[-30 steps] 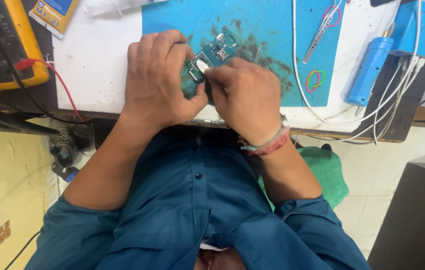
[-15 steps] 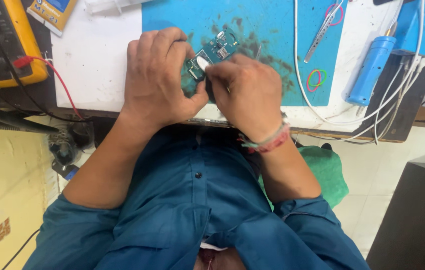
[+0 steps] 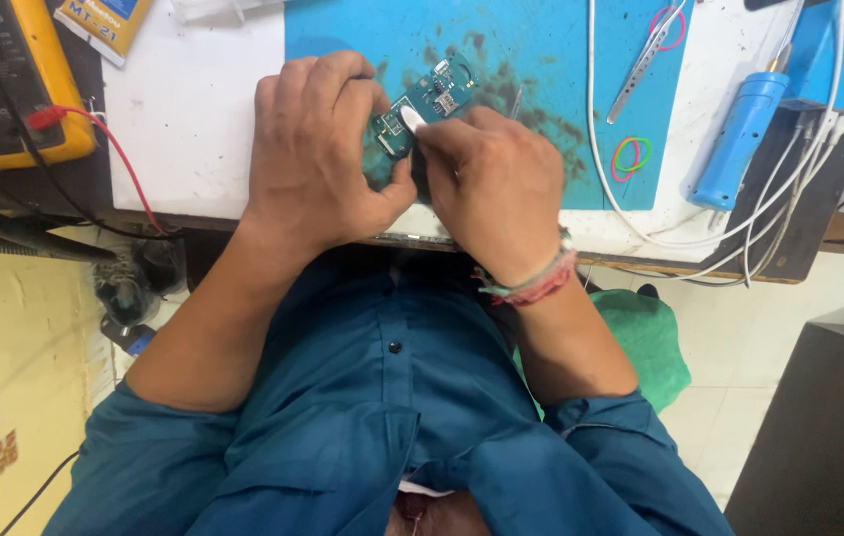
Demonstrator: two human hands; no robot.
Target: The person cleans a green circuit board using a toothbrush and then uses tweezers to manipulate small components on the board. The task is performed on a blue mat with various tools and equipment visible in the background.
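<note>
A small green circuit board [image 3: 432,99] is held above the blue work mat [image 3: 541,50] at the near edge of the white bench. My left hand [image 3: 318,149] grips the board's left end with curled fingers. My right hand [image 3: 496,184] is closed around the board's lower right part, its thumb pressing on the board's face near the middle. Whether a tool sits in my right hand is hidden by the fingers. A red and green thread band [image 3: 531,283] is on my right wrist.
A yellow multimeter [image 3: 5,89] with a red lead [image 3: 109,149] sits at the left. On the right lie tweezers [image 3: 645,60], coloured rubber bands [image 3: 631,154], a blue cylindrical tool [image 3: 740,139] and white cables [image 3: 789,199]. A green cloth [image 3: 645,342] lies below the bench.
Both hands have stayed on the board with only slight shifts of the fingers. The view has moved a little.
</note>
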